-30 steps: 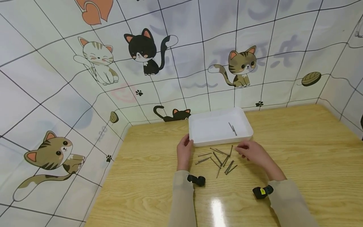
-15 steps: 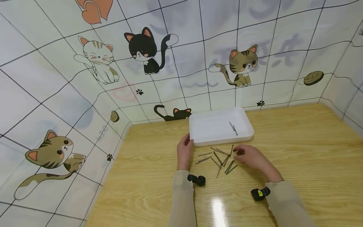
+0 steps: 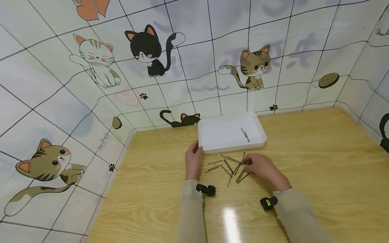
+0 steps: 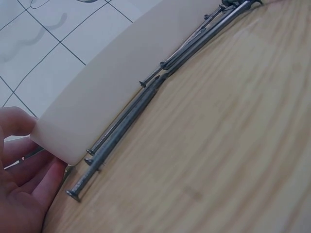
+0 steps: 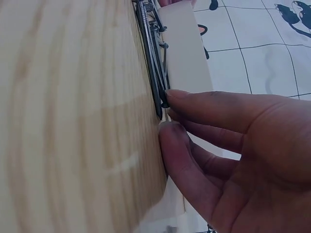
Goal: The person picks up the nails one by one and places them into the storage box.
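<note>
My left hand [image 3: 193,160] grips the near left corner of a white shallow tray [image 4: 112,73], with the fingers bent at the corner in the left wrist view. A loose pile of dark metal nails [image 3: 232,166] lies on the table in front of the tray. At the pile's right side, my right hand [image 3: 262,167] reaches in with bent fingers. In the right wrist view, its thumb and forefinger stand apart around the nail ends [image 5: 163,103], the forefinger touching or nearly touching one. Two thin nails [image 3: 245,135] lie inside the tray on its right.
The wooden table [image 3: 152,202] runs back to a wall covering [image 3: 200,67] printed with cats and grid lines. Each wrist wears a small black camera, such as the one on the right wrist [image 3: 268,203]. A dark object [image 3: 385,135] shows at the far right edge.
My right hand has moved left and closer to the nails, its fingers now at the pile's edge. The left hand stays at the tray corner. The head view has shifted slightly.
</note>
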`<state>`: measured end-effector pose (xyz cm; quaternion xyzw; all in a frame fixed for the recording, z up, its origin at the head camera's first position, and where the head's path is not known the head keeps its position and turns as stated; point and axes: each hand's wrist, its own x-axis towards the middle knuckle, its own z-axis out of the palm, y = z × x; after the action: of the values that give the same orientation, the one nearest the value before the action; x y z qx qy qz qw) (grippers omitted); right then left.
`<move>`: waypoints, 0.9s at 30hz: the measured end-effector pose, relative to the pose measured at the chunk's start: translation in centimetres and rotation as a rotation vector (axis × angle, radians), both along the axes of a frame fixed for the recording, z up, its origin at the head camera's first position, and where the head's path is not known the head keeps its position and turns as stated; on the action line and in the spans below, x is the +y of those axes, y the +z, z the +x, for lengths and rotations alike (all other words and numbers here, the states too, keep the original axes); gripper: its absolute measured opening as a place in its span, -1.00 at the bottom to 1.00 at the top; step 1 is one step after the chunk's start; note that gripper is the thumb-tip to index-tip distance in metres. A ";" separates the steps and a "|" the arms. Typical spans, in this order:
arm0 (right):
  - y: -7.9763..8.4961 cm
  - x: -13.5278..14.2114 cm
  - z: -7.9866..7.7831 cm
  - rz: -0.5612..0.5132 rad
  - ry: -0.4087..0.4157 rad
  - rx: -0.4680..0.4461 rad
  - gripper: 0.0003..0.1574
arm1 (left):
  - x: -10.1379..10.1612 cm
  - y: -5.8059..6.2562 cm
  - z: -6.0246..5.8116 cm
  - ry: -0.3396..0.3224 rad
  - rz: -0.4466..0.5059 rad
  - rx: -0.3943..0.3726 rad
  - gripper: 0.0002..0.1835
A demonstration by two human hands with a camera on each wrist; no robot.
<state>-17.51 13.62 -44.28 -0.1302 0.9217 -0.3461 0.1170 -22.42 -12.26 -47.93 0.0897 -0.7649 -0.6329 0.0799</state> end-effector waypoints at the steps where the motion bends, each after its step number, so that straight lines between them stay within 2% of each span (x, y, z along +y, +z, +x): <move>1: -0.1 -0.2 -0.1 0.008 0.003 0.010 -0.71 | -0.2 0.0 0.1 0.002 -0.002 -0.002 -0.56; 5: -0.4 -0.9 0.0 0.014 0.019 0.020 -0.78 | -0.6 0.2 0.4 0.010 -0.006 -0.012 -0.55; 10: -0.4 -1.1 0.3 0.015 0.003 0.011 -0.83 | -0.8 -0.1 0.7 0.001 0.000 -0.027 -0.55; 18: 0.0 -0.6 -0.2 -0.028 -0.003 0.005 -0.91 | -0.6 0.0 0.0 0.000 -0.008 0.036 -0.56; 27: 0.2 0.1 -0.1 -0.003 -0.061 0.023 -0.88 | -0.1 -0.1 -0.3 -0.002 0.023 0.024 -0.54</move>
<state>-17.63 13.69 -44.10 -0.1062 0.9261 -0.3493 0.0955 -22.75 -12.35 -48.01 0.0820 -0.7566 -0.6428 0.0875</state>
